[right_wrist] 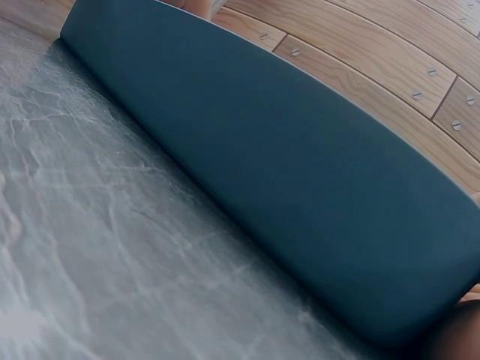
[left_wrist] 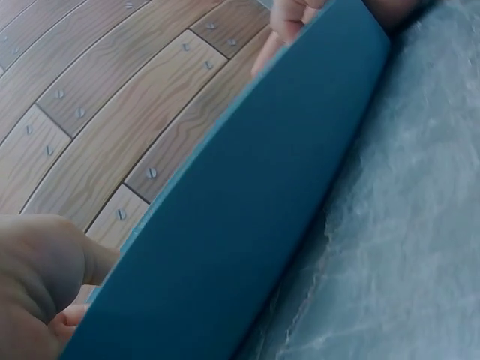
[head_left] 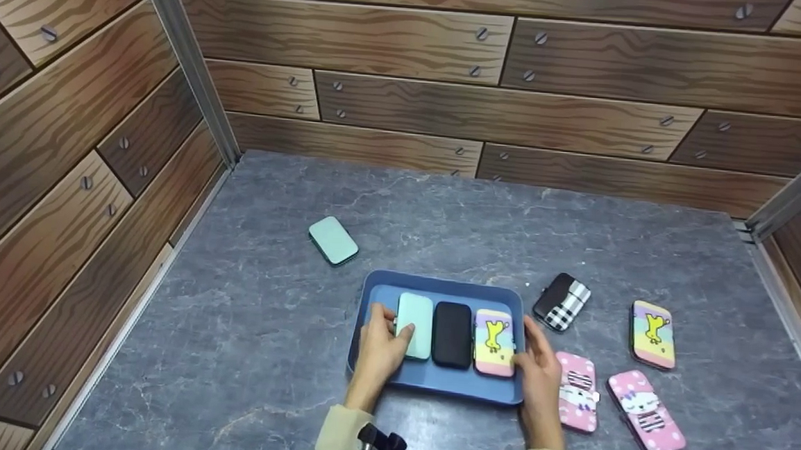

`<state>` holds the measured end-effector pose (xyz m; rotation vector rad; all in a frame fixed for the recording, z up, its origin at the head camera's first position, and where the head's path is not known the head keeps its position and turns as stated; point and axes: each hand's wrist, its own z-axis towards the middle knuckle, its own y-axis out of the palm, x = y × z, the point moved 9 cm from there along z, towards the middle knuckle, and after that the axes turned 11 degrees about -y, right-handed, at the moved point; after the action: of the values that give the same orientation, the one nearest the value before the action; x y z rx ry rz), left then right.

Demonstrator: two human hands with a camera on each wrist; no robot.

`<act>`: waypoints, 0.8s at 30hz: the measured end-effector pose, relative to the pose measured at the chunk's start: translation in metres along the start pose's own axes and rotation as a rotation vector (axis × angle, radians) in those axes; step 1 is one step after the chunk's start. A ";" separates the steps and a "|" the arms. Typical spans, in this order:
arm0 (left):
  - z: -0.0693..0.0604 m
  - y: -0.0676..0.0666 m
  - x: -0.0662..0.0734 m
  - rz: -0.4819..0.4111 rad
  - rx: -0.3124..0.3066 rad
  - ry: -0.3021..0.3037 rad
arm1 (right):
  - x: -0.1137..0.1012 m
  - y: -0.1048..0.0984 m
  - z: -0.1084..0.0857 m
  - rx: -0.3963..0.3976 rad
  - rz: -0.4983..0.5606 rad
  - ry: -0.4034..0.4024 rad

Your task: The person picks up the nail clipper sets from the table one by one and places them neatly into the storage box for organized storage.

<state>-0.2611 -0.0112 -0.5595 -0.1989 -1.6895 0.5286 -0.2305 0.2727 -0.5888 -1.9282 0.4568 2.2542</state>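
A table bears a blue tray. The left hand pinches a mint case, leftmost in the tray, thumb on top; the right hand is at the tray's right wall, its grip unclear. Inside too lie a black case and a pastel case.

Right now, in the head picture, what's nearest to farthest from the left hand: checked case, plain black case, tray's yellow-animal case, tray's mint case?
From the left hand:
1. Mint case: in the blue tray, touching the hand.
2. Plain black case: middle of the row.
3. Yellow-animal case: row's right end.
4. Checked case: outside, beyond the tray's right side.
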 end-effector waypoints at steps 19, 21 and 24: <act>0.000 0.005 0.004 0.102 -0.028 0.049 | 0.002 0.000 0.000 0.001 0.015 0.025; 0.000 0.005 0.004 0.105 -0.032 0.049 | 0.002 0.000 0.000 0.001 0.010 0.019; 0.000 0.006 0.004 0.107 -0.038 0.049 | 0.001 0.000 0.000 0.004 -0.002 0.004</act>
<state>-0.2624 -0.0044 -0.5587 -0.3287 -1.6482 0.5663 -0.2308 0.2731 -0.5900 -1.9309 0.4590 2.2473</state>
